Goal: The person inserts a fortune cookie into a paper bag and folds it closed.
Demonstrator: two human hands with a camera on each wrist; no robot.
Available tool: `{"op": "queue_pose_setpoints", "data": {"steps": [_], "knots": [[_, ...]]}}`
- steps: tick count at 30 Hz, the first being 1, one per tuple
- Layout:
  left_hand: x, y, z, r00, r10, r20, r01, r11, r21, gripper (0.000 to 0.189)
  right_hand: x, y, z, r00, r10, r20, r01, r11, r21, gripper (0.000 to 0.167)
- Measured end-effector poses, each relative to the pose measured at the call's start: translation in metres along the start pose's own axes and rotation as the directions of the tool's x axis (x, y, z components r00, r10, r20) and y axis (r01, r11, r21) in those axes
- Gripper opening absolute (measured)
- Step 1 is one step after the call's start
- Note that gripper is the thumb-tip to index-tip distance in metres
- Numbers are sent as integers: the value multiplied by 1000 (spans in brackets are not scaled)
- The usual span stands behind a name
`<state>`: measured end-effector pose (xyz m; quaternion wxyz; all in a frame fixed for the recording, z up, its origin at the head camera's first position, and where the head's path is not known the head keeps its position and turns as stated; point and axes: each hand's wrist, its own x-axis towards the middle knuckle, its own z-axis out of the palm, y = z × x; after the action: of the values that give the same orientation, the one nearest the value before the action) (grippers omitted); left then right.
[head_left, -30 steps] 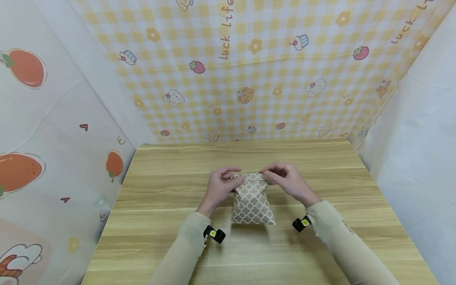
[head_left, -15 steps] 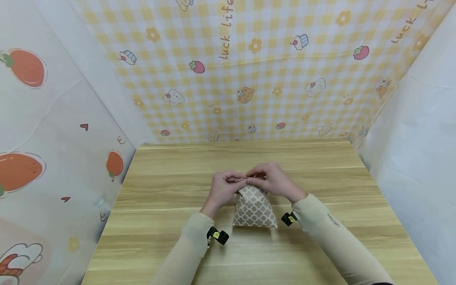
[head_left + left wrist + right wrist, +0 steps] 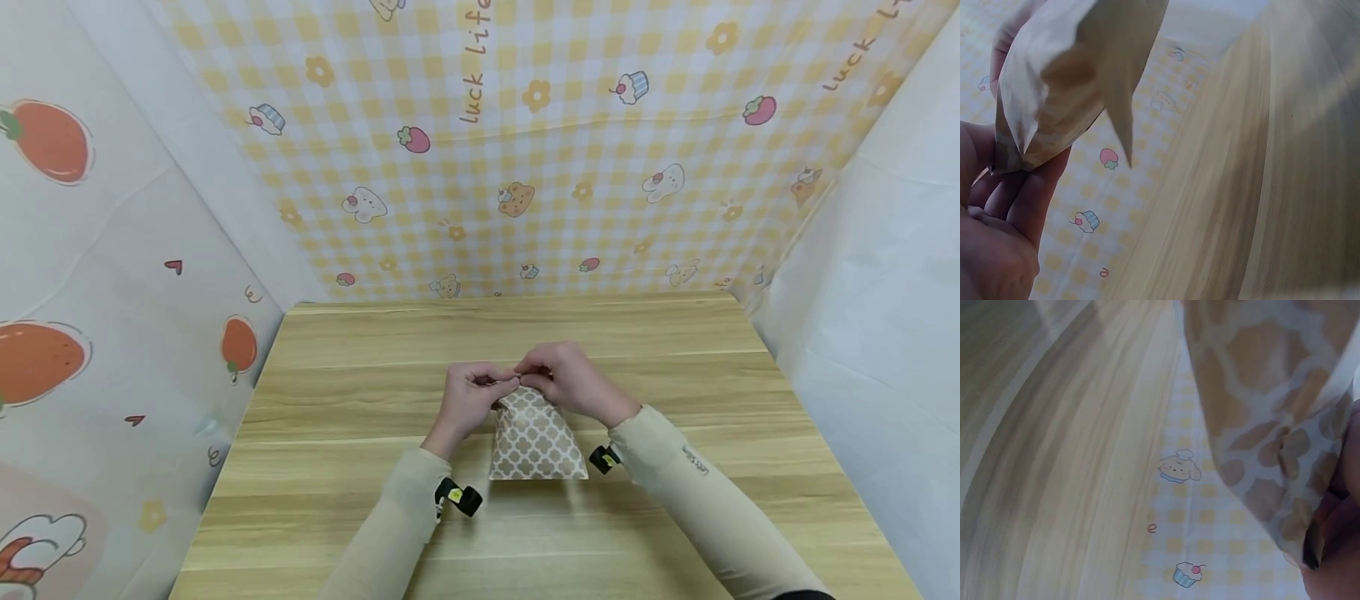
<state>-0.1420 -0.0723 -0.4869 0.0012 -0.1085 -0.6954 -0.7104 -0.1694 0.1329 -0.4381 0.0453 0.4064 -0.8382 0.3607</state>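
A small paper bag [image 3: 536, 442] with a brown-and-white lattice pattern is held up near the middle of the table, its wide end towards me. My left hand [image 3: 463, 404] pinches the narrowed top at its left side between thumb and fingers. From the other side, my right hand [image 3: 576, 385] pinches the same top, and the fingertips of both hands nearly meet. Creased paper of the bag [image 3: 1072, 81] fills the upper part of the left wrist view. In the right wrist view, the patterned bag [image 3: 1266, 369] hides most of the right fingers. The bag's contents are hidden.
The wood-grain table [image 3: 360, 517] extends on all sides of the hands. Behind it hangs a yellow-checked cloth [image 3: 450, 167] with cartoon prints. White sheets stand along the left [image 3: 135, 250] and right [image 3: 870, 275]. Each wrist carries a small black camera.
My right hand has moved left towards the left hand, which shifted slightly right. The bag's flat, wide top edge has been drawn together between the fingers. Little differs over the last half second.
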Motion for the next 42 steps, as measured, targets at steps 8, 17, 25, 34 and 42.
{"op": "queue_pose_setpoints", "data": {"steps": [8, 17, 25, 34, 42], "knots": [[0, 2, -3, 1000, -23, 13, 24, 998, -61, 7, -1, 2, -4, 997, -71, 14, 71, 997, -9, 16], [-2, 2, -10, 999, -36, -15, 35, 998, -48, 7, -13, 9, -23, 992, -68, 109, 70, 997, -16, 16], [-3, 2, -15, 1000, -7, 2, 7, 1000, 3, 8, -26, 20, -32, 990, -38, 139, 49, 996, -75, 16], [-6, -22, -12, 998, -48, 36, 47, 999, 15, 9, -36, 31, -23, 980, -53, 190, 65, 996, -54, 19], [-5, -48, -10, 984, -160, 77, 148, 979, 140, 9, -44, 48, -3, 976, 16, 218, 2, 996, -84, 20]]}}
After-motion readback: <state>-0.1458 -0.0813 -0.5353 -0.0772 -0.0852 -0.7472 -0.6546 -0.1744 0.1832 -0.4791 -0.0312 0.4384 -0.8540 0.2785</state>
